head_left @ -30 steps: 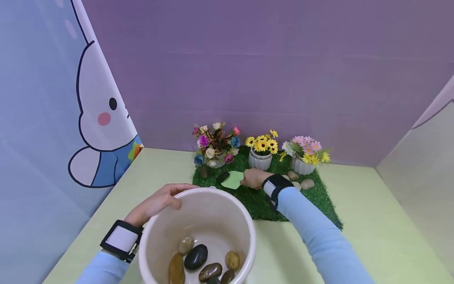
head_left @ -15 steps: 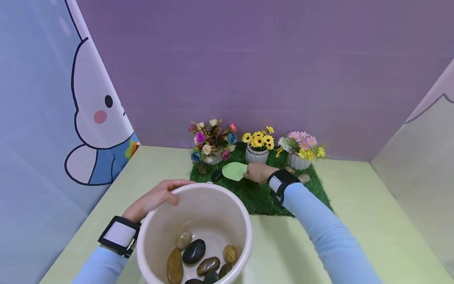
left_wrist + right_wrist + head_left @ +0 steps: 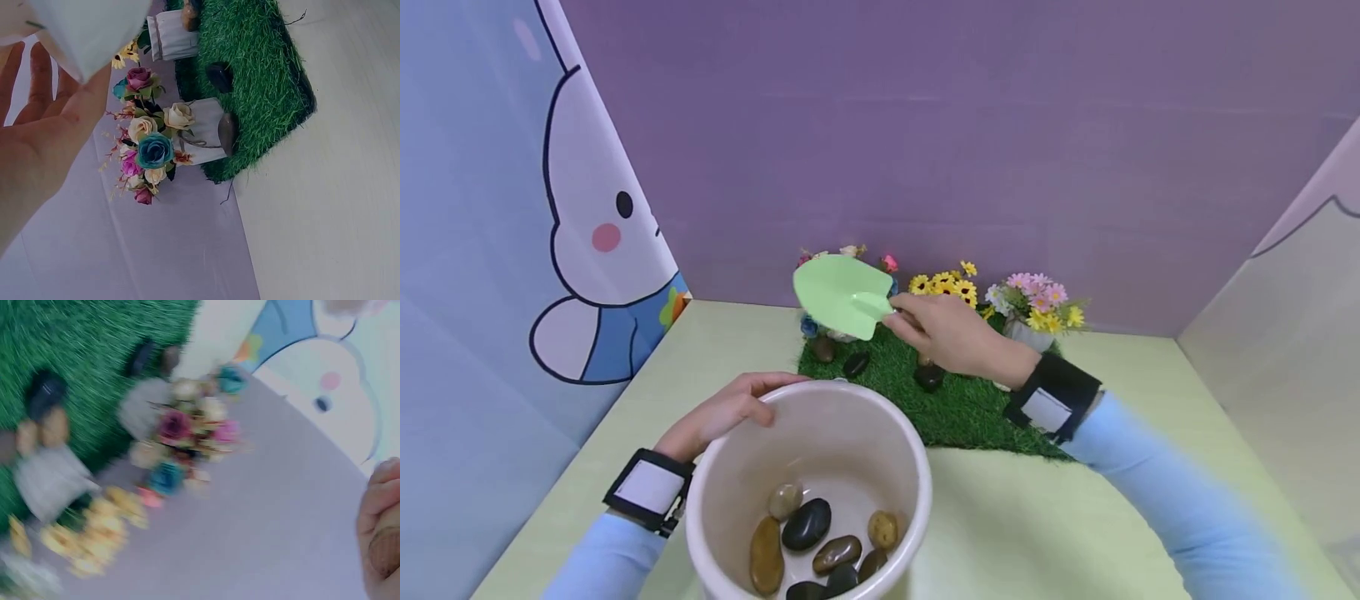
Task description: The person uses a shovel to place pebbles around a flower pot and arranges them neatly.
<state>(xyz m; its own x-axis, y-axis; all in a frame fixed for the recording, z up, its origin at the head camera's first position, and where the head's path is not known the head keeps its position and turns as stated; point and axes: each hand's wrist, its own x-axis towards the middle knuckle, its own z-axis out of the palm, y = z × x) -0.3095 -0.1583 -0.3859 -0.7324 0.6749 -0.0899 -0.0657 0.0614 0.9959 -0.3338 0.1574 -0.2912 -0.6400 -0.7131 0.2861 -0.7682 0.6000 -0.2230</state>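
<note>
My left hand (image 3: 726, 414) holds the far-left rim of a white bucket (image 3: 857, 425), thumb over the edge and fingers outside. Several smooth stones (image 3: 807, 524), black, brown and tan, lie on the bucket's floor. A light green hand trowel (image 3: 831, 292) is gripped by the handle in my right hand (image 3: 958, 337), raised above the grass mat (image 3: 977, 421). Its blade points left and covers much of the rose pot in the head view; no stone shows on it. In the right wrist view the round wooden handle end (image 3: 386, 551) sticks out of the fist.
On the mat lie a black stone (image 3: 856, 364), a brown stone (image 3: 823, 348) and another dark stone (image 3: 929, 377). Along its back edge stand roses (image 3: 153, 150), yellow daisies (image 3: 943, 285) and pink flowers (image 3: 1037, 296) in white pots. A purple wall (image 3: 1000, 167) rises behind.
The trowel has risen from low over the mat, beside the black stone, up and leftward in my right hand. My left hand and the bucket keep their place.
</note>
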